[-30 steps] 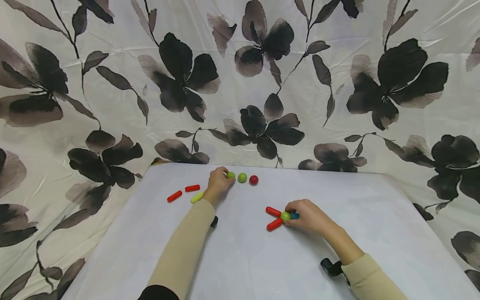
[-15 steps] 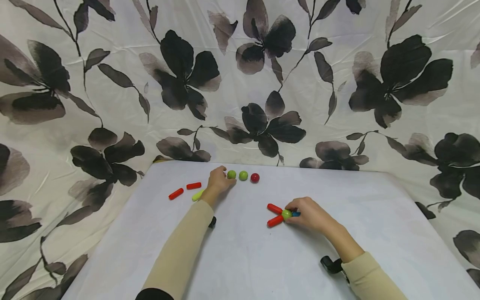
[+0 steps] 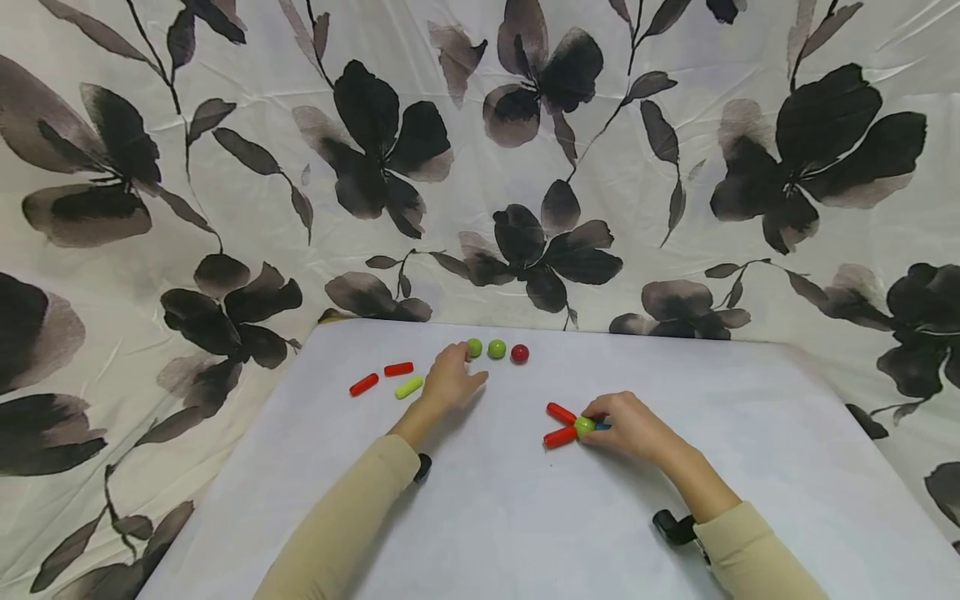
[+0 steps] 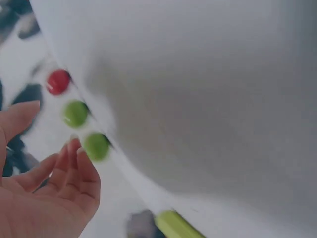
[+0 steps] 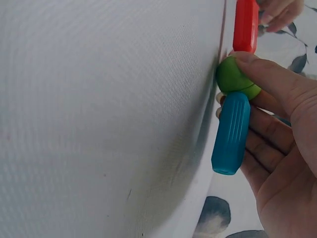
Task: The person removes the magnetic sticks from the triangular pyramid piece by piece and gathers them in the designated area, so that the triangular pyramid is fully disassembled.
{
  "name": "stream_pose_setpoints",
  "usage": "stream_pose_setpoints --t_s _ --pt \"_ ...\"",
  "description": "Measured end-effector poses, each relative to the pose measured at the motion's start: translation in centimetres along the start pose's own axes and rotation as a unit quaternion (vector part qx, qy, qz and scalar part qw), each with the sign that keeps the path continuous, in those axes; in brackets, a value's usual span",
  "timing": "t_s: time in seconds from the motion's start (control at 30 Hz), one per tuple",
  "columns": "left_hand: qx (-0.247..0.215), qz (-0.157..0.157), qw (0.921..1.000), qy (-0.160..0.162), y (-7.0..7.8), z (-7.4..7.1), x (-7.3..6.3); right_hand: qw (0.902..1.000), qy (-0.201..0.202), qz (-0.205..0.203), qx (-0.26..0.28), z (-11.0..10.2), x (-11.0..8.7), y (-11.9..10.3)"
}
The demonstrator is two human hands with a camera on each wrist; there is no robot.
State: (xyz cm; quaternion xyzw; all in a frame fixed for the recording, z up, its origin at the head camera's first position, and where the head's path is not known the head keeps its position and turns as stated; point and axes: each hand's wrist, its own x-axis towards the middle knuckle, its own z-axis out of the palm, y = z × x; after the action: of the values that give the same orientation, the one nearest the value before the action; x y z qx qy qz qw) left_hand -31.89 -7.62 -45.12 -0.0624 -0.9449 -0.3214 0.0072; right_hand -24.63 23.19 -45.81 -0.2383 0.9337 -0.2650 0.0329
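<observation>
My right hand [image 3: 628, 427] pinches a green ball [image 5: 230, 74] between thumb and fingers at the middle right of the table. From that ball a blue stick [image 5: 231, 134] sticks out on the palm side. Two red sticks [image 3: 560, 413] fan out from its other side. At the back, my left hand [image 3: 450, 382] has its thumb spread from its fingers and nothing between them. Its fingertips are right by the leftmost green ball [image 4: 96, 147]. A second green ball [image 4: 76, 114] and a red ball [image 4: 58, 82] continue that row.
Left of the left hand lie a yellow-green stick [image 3: 408, 387] and two loose red sticks [image 3: 363, 384]. The white table [image 3: 495, 517] ends at its back edge just behind the balls, against a flower-patterned cloth [image 3: 465, 167].
My left hand has let go of the leftmost green ball, spread its thumb and drawn back a little. The yellow-green stick now shows whole. My right hand keeps its hold.
</observation>
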Motion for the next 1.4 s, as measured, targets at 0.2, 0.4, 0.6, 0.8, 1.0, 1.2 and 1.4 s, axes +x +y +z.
stream_pose_setpoints --t_s 0.2,0.4,0.6,0.8,1.0,1.2,1.4 --pt "-0.038 0.123 0.9909 -0.04 2.3 1.3 -2.2 1.0 -0.003 0.006 0.004 0.0 0.0 0.2" --pt "-0.017 0.197 0.9634 -0.181 3.5 2.9 -4.4 0.9997 -0.008 0.02 0.007 0.4 -0.2 0.4" --pt "-0.034 0.21 0.9496 -0.23 4.1 4.2 -5.1 0.9996 -0.008 0.024 0.014 0.6 -0.3 0.4" --pt "-0.038 0.188 0.9525 -0.237 4.8 4.7 -5.1 0.9998 -0.004 0.01 0.018 0.6 -0.2 0.5" --pt "-0.029 0.183 0.9554 -0.23 5.3 5.1 -5.0 0.9999 0.0 -0.001 0.015 0.6 0.0 0.7" --pt "-0.017 0.175 0.9579 -0.227 5.6 5.2 -4.9 0.9999 0.005 -0.003 0.011 0.5 0.0 0.5" --pt "0.004 0.179 0.9592 -0.219 6.0 5.1 -4.8 0.9998 0.012 -0.008 0.012 0.3 -0.1 0.5"
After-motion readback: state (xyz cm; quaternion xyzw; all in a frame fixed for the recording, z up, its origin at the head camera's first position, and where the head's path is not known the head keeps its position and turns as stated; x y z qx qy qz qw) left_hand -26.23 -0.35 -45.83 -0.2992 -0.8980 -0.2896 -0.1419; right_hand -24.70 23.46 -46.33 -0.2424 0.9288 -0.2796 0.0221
